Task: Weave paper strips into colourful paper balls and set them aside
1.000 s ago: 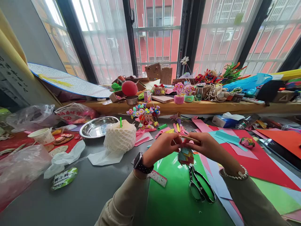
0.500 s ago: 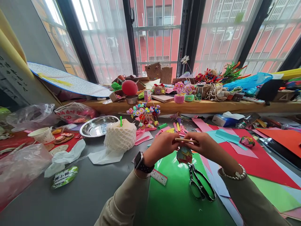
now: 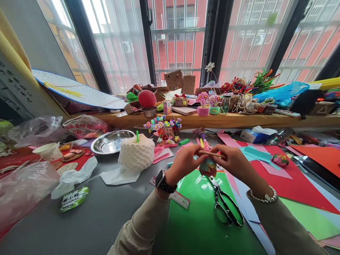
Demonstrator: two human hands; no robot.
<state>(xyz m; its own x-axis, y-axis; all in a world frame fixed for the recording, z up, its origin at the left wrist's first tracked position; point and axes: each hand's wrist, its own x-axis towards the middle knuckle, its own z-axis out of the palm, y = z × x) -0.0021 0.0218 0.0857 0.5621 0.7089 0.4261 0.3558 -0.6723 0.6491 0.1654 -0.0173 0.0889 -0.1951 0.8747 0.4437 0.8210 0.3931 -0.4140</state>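
My left hand point(image 3: 187, 160), with a watch on its wrist, is closed at the left end of a thin wooden stick point(image 3: 212, 154). My right hand point(image 3: 231, 160) pinches the stick's right part between thumb and fingers. Just below the stick, between both hands, hangs a folded paper flower point(image 3: 208, 168) in blue, yellow and red; fingers partly hide how it is held. Black-handled scissors point(image 3: 227, 209) lie under the hands on a shiny green sheet point(image 3: 196, 226), blades pointing toward the flower. Near my left wrist is a small patterned ruler point(image 3: 180, 199).
Left of my hands stand a wrapped coconut point(image 3: 136, 154) with a green straw and a metal bowl point(image 3: 95, 147). Coloured paper point(image 3: 278, 184) spreads on the right beside another paper flower point(image 3: 280, 159). Craft items crowd the wooden sill point(image 3: 127, 122).
The stick has tilted, its right end now slightly lower. The paper flower has shifted a little up and left, and the fingers of both hands have changed their grip.
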